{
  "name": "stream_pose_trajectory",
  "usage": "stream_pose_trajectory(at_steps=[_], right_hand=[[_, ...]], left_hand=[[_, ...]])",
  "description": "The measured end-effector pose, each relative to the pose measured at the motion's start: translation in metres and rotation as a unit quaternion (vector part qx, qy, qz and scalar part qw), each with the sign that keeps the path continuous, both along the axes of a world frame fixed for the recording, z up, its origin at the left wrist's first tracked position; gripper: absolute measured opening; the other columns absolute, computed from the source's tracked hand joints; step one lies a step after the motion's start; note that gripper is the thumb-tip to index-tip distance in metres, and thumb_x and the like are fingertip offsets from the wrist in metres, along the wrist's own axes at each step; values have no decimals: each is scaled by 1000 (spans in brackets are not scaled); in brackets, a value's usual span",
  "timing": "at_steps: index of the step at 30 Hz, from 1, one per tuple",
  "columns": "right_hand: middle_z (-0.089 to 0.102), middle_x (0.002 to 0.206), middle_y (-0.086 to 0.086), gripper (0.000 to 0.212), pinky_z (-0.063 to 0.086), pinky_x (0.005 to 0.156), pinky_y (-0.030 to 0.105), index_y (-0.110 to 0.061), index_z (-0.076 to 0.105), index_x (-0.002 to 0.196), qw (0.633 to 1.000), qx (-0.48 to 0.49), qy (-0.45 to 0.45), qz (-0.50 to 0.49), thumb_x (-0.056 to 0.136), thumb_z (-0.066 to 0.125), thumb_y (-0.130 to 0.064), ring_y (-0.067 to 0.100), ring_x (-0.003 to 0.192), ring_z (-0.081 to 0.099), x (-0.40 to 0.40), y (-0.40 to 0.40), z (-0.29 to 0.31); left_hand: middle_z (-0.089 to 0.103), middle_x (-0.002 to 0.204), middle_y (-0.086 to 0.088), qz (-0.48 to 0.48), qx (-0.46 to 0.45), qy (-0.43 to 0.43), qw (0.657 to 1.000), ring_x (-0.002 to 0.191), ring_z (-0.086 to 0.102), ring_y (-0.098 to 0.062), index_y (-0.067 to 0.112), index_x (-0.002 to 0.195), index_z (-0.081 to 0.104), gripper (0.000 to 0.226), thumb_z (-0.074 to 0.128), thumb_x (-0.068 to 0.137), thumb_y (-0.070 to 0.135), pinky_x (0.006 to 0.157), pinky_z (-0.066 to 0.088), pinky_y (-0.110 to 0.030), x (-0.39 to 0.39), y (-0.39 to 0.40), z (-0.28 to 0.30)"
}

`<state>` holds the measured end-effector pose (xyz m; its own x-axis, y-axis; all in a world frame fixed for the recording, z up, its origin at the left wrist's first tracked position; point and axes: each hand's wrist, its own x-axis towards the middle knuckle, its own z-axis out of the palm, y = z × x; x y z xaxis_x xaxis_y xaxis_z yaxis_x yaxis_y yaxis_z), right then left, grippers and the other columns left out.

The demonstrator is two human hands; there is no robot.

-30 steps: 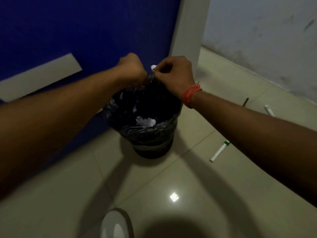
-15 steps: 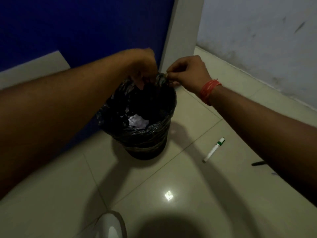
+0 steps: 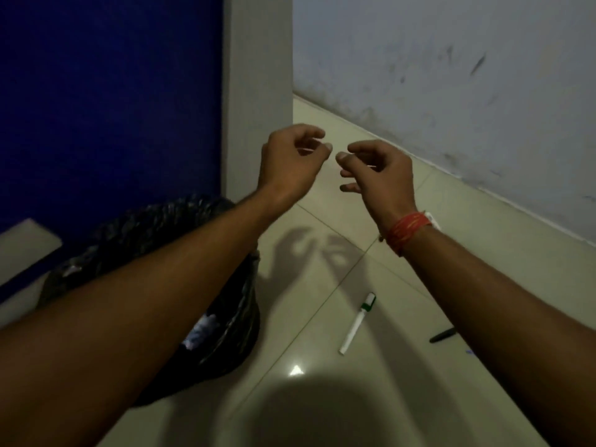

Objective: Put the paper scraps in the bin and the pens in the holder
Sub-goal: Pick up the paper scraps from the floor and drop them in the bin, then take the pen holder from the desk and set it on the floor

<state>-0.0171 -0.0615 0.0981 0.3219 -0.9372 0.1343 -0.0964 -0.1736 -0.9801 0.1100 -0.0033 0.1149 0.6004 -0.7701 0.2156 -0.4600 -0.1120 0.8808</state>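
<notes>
The bin (image 3: 232, 317), lined with a black plastic bag, stands on the floor at the lower left, mostly hidden behind my left forearm. White paper scraps (image 3: 201, 330) lie inside it. My left hand (image 3: 290, 159) and my right hand (image 3: 377, 169) are raised side by side above the floor, to the right of the bin, fingers loosely curled and apart, holding nothing. A white marker with a green band (image 3: 357, 324) lies on the tiles between my arms. A dark pen (image 3: 443, 335) lies just right of it, partly behind my right forearm. No holder is in view.
A blue wall panel (image 3: 113, 91) and a pale pillar (image 3: 258, 91) rise behind the bin. A scuffed grey wall (image 3: 451, 75) runs along the right. The floor is glossy beige tile (image 3: 322, 398), with my shadow across the bottom.
Both hands have let go of the bin bag's rim and lifted up and to the right, away from the bin. The view has swung right, so the bin now sits lower left.
</notes>
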Motion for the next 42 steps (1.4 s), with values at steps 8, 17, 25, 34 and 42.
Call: stream_pose_trajectory(at_steps=[8, 17, 25, 34, 42], right_hand=[[70, 98, 11, 39, 63, 69, 38, -10, 65, 111, 999, 17, 8, -26, 77, 78, -27, 22, 85, 72, -10, -2, 168], [71, 93, 10, 38, 60, 79, 51, -10, 67, 105, 1000, 14, 7, 0, 72, 77, -27, 19, 80, 70, 9, 11, 452], [68, 106, 2, 43, 58, 80, 26, -14, 64, 113, 994, -43, 69, 74, 76, 81, -27, 15, 92, 68, 121, 25, 605], [36, 140, 7, 82, 43, 104, 46, -22, 45, 136, 912, -205, 353, 44, 68, 81, -47, 28, 131, 37, 222, 4, 608], [20, 151, 11, 74, 41, 106, 46, -20, 49, 128, 907, -174, 383, -2, 67, 83, -44, 33, 140, 24, 235, -4, 592]], left_hand=[[66, 92, 14, 52, -31, 156, 986, 84, 63, 5, 15, 119, 67, 29, 67, 90, 19, 74, 53, -8, -24, 6, 154], [74, 93, -2, 79, -34, 299, 950, 91, 72, -19, 19, 107, 70, 18, 67, 89, 19, 86, 59, -40, -32, 35, 432], [71, 98, 4, 135, -49, 227, 963, 92, 69, -16, 26, 115, 66, 24, 64, 92, 23, 80, 59, -30, 58, 71, 564], [67, 113, -2, 172, 29, 151, 973, 96, 66, -15, 21, 128, 57, 35, 64, 93, 25, 80, 56, -24, 178, 81, 555], [63, 122, -3, 151, 44, 155, 975, 99, 64, -17, 19, 132, 54, 41, 65, 93, 27, 77, 50, -23, 198, 68, 543]])
